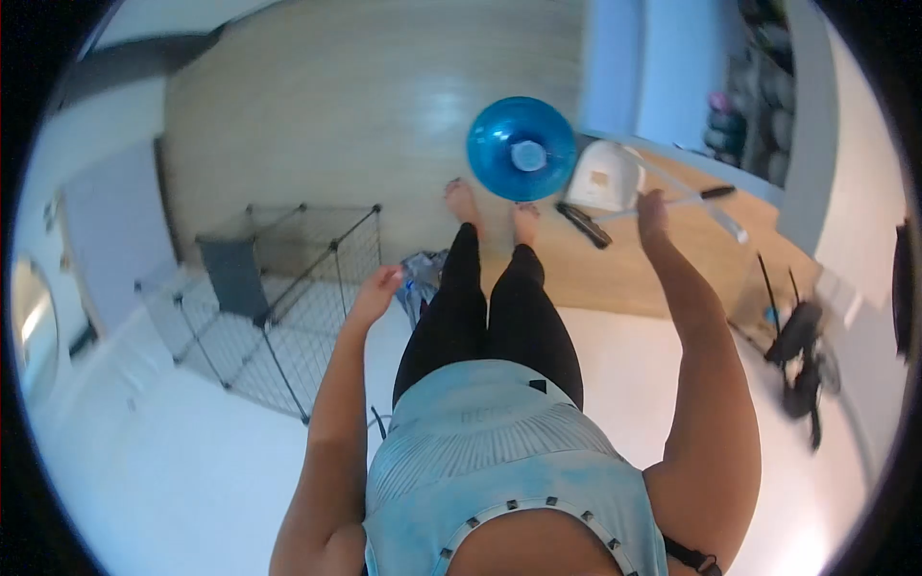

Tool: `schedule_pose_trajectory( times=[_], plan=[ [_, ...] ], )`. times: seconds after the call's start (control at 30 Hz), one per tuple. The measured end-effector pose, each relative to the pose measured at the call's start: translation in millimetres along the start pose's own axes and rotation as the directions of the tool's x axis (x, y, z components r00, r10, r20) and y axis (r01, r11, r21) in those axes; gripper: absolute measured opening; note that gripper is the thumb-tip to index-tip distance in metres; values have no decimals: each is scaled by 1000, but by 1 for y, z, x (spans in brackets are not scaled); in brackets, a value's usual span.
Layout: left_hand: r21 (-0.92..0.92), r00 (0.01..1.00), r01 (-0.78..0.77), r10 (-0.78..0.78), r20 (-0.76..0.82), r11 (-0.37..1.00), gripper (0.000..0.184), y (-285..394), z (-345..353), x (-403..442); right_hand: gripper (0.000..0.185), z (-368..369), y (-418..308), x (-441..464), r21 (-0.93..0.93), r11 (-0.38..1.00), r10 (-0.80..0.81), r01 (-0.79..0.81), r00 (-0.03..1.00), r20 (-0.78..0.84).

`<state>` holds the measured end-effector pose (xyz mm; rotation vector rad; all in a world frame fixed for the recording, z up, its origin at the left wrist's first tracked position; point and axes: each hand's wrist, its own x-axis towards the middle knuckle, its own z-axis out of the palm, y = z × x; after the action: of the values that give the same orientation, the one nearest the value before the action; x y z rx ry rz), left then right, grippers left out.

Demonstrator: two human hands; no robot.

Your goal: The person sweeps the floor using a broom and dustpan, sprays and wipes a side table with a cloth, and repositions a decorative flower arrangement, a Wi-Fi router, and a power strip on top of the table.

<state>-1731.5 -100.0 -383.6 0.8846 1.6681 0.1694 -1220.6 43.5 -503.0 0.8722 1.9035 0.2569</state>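
My right hand (653, 213) is closed around the thin handle of a broom (584, 226). Its dark head lies low on the left, and a black grip (717, 192) sticks out on the right. Beside the broom head stands a white dustpan (600, 173) with a small brownish patch in it. The dustpan's long pale handle (706, 204) slants across the broom handle. My left hand (380, 286) has its fingers curled together at the edge of a crinkled grey-blue bag (423, 272). Whether those fingers grip the bag is unclear.
A blue basin (490, 144) with a pale round thing inside stands ahead of my feet. On the left is a black wire pen (298, 336). A shelf unit (682, 67) stands at the upper right. Black gear (797, 346) lies at the right on the white floor.
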Motion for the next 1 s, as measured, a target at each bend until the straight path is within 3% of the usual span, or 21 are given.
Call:
schedule_pose_trajectory(
  times=[0.07, 0.13, 0.2, 0.27, 0.33, 0.37, 0.4, 0.43, 0.47, 0.53, 0.57, 0.63, 0.67, 0.73, 0.8, 0.83, 0.87, 0.93, 0.97, 1.0],
  plan=[
    [15, 997, 41, -40, -72, 999, 30, 17, 15, -21, 28, 2, 18, -4, -251, 968, -6, 26, 997, 80],
    [-70, 995, -36, 29, -99, 997, 30, 22, 26, -38, 25, 30, 10, 13, -70, 997, 46, -30, 969, 244],
    [-140, 995, -15, 1, -97, 990, 30, 14, 31, -55, 20, 18, 20, -14, 256, 966, -3, -35, 989, 147],
    [-215, 997, 13, -28, -68, 977, 30, 2, 34, -79, 15, 4, 17, -49, 309, 950, -86, 33, 983, 161],
    [-62, 987, 97, -104, -119, 993, 25, 0, 26, -97, 18, -11, 17, -88, 355, 934, -26, -49, 979, 204],
    [-84, 986, 102, -112, -124, 991, 25, -5, 22, -107, 21, -25, 27, -107, 430, 899, -61, -83, 949, 310],
    [135, 971, 24, 8, -237, 991, 24, -7, 14, -113, 25, -44, 42, -121, 499, 857, -101, -128, 909, 405],
    [354, 937, -21, 143, -320, 935, 23, -10, 5, -119, 27, -61, 53, -136, 508, 856, -131, -98, 909, 396],
    [337, 935, -10, 129, -331, 941, 23, -9, -5, -127, 30, -74, 58, -152, 516, 854, -166, -67, 905, 393],
    [385, 767, -29, 267, -583, 922, 21, -1, -35, -130, 31, -95, 62, -160, 574, 814, -213, -89, 874, 437],
    [371, 760, -21, 256, -598, 928, 21, 0, -50, -133, 32, -106, 62, -162, 635, 763, -267, -124, 833, 484],
    [446, 560, 101, 320, -765, 889, 21, -2, -90, -134, 32, -127, 50, -153, 627, 772, -257, -108, 849, 462],
    [442, 548, 107, 318, -774, 891, 21, -4, -109, -135, 31, -138, 38, -149, 626, 773, -248, -107, 856, 453],
    [518, 378, 226, 416, -827, 825, 23, -6, -147, -129, 33, -146, 13, -134, 630, 771, -243, -89, 874, 422],
    [502, 361, 245, 402, -841, 830, 25, -15, -181, -115, 36, -171, -5, -118, 707, 707, -309, -10, 895, 321],
    [497, 370, 262, 389, -844, 827, 28, -21, -194, -110, 40, -182, -11, -110, 790, 611, -359, -50, 872, 333],
    [487, 370, 259, 380, -848, 834, 28, -31, -202, -106, 40, -213, -18, -111, 782, 621, -355, -52, 871, 339],
    [481, 443, 280, 332, -832, 831, 31, -49, -220, -92, 42, -280, -28, -109, 793, 280, -422, -541, 673, 608],
    [474, 430, 276, 333, -839, 836, 31, -54, -227, -90, 42, -290, -29, -105, 797, 281, -411, -535, 683, 603],
    [452, 454, 273, 300, -839, 850, 31, -59, -231, -90, 42, -296, -31, -104, 836, 511, -376, -199, 823, 426]
  ],
)
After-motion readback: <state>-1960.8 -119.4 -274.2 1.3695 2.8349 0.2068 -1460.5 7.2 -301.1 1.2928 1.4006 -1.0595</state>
